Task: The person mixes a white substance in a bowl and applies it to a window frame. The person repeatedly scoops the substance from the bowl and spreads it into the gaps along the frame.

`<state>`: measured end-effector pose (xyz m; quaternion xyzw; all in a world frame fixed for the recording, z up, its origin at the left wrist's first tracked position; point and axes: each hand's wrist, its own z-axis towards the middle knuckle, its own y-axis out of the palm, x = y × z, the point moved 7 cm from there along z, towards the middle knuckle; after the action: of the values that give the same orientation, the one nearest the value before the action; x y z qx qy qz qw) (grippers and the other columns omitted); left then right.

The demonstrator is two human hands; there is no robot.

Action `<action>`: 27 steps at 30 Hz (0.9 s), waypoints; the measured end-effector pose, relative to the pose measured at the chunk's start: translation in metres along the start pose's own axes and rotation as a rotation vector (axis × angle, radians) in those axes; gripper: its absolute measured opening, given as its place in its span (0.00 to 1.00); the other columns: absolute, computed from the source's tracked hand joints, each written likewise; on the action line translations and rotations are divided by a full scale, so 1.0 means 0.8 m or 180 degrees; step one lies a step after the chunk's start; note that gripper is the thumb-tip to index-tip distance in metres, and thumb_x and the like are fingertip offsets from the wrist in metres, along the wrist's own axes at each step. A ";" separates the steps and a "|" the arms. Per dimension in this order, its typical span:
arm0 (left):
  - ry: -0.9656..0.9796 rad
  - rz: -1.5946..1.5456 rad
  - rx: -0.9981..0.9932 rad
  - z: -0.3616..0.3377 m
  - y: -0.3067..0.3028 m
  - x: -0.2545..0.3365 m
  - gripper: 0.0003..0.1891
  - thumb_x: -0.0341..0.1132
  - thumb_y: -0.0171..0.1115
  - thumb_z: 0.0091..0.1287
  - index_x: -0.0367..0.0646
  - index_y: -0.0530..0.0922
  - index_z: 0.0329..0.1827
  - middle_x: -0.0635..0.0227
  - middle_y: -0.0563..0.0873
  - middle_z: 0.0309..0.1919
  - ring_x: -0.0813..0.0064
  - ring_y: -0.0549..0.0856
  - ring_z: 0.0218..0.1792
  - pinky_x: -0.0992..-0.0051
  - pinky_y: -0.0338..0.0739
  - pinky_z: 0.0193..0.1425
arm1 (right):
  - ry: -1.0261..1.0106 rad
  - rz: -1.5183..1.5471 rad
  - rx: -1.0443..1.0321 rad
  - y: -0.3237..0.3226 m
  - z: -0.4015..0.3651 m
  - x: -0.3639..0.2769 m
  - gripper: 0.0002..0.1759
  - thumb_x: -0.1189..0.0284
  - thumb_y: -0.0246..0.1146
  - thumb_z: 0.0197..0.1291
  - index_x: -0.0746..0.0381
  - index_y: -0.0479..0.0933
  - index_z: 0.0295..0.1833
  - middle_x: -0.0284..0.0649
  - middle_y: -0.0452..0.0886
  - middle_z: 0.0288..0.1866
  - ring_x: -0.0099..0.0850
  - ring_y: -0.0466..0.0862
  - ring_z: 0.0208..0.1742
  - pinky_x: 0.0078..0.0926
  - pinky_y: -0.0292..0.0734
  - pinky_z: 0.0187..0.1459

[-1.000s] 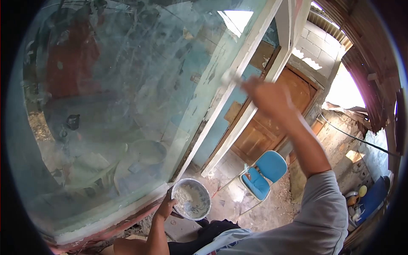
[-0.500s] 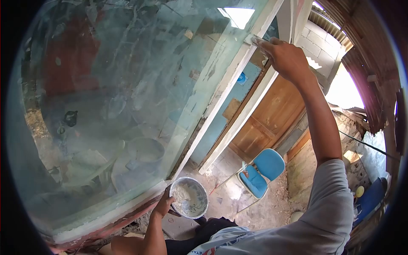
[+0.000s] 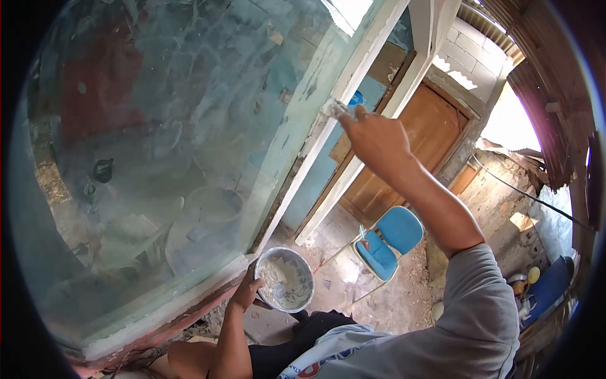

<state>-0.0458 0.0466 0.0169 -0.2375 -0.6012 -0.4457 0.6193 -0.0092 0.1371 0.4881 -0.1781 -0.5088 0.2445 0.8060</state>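
Note:
A round metal bowl (image 3: 293, 278) with whitish paste inside is held at its left rim by my left hand (image 3: 247, 289), thumb over the edge. My right hand (image 3: 377, 140), arm stretched out, is closed on a small flat tool (image 3: 336, 108) smeared with white paste. That tool rests against the white window frame (image 3: 315, 140), beside the large glass pane (image 3: 183, 139). The frame has rough, dark patches lower down, towards the bowl.
A blue folding chair (image 3: 399, 230) stands on the dusty floor beyond the bowl. Behind it are a wooden door (image 3: 435, 126) and a second white post (image 3: 334, 194). A dark cable (image 3: 536, 199) crosses the right side, above a blue object (image 3: 549, 294).
My right hand has moved down and left along the window frame with the tool. My left hand and the bowl have shifted slightly up and right in view.

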 end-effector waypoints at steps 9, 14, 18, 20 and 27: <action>0.0007 -0.0072 -0.0053 -0.003 0.003 0.015 0.42 0.29 0.54 0.61 0.38 0.54 0.82 0.57 0.62 0.78 0.63 0.57 0.80 0.67 0.48 0.82 | -0.0343 0.0115 -0.0538 0.073 -0.037 -0.087 0.26 0.75 0.56 0.65 0.63 0.72 0.70 0.47 0.82 0.46 0.37 0.89 0.33 0.36 0.83 0.23; -0.0141 -0.0138 -0.0006 -0.009 0.003 0.018 0.42 0.29 0.54 0.59 0.38 0.54 0.82 0.57 0.62 0.78 0.63 0.57 0.80 0.68 0.47 0.83 | -0.0816 0.0399 -0.0871 0.097 -0.067 -0.124 0.25 0.74 0.56 0.65 0.61 0.73 0.69 0.46 0.82 0.47 0.40 0.90 0.37 0.39 0.85 0.27; -0.0036 -0.0220 0.0099 -0.008 -0.002 0.013 0.41 0.28 0.53 0.59 0.40 0.56 0.81 0.60 0.65 0.76 0.64 0.61 0.78 0.68 0.52 0.81 | -0.0242 0.0336 -0.0794 0.031 -0.036 -0.028 0.22 0.73 0.55 0.67 0.52 0.76 0.65 0.46 0.83 0.48 0.43 0.89 0.38 0.43 0.85 0.30; 0.0060 -0.0082 0.0145 -0.009 -0.005 0.011 0.39 0.28 0.52 0.60 0.40 0.58 0.80 0.60 0.67 0.74 0.64 0.62 0.77 0.69 0.54 0.80 | 0.0108 -0.0005 -0.0208 -0.014 -0.012 0.034 0.22 0.71 0.55 0.69 0.47 0.75 0.67 0.43 0.83 0.48 0.44 0.89 0.39 0.44 0.86 0.32; -0.0075 -0.0090 0.0087 -0.002 -0.004 0.010 0.39 0.28 0.52 0.60 0.40 0.59 0.79 0.60 0.68 0.73 0.64 0.63 0.76 0.69 0.54 0.80 | 0.0179 -0.0444 0.0880 -0.095 0.047 0.140 0.18 0.67 0.57 0.71 0.43 0.79 0.64 0.39 0.84 0.47 0.44 0.88 0.42 0.44 0.84 0.40</action>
<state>-0.0484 0.0412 0.0237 -0.2257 -0.6178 -0.4433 0.6090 0.0136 0.1407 0.6264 -0.0364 -0.4586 0.2505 0.8518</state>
